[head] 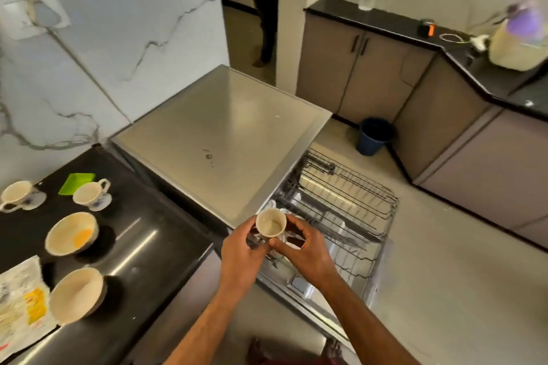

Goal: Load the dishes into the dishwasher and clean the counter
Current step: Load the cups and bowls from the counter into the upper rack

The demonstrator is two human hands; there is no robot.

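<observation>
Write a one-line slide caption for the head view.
Both hands, left and right, hold a cup over the pulled-out dishwasher rack; two cups and two bowls wait on the counter.

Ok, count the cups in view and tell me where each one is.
3. One cup is held in both hands over the dishwasher rack; two more sit on saucers at the back of the black counter. Others may be hidden in the rack.

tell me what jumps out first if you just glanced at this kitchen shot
Both hands, left hand and right hand, hold a cream cup low in the middle, above the pulled-out wire rack of the open dishwasher. On the black counter at left wait two bowls and two more cups. A blue bucket stands on the floor beyond.
</observation>
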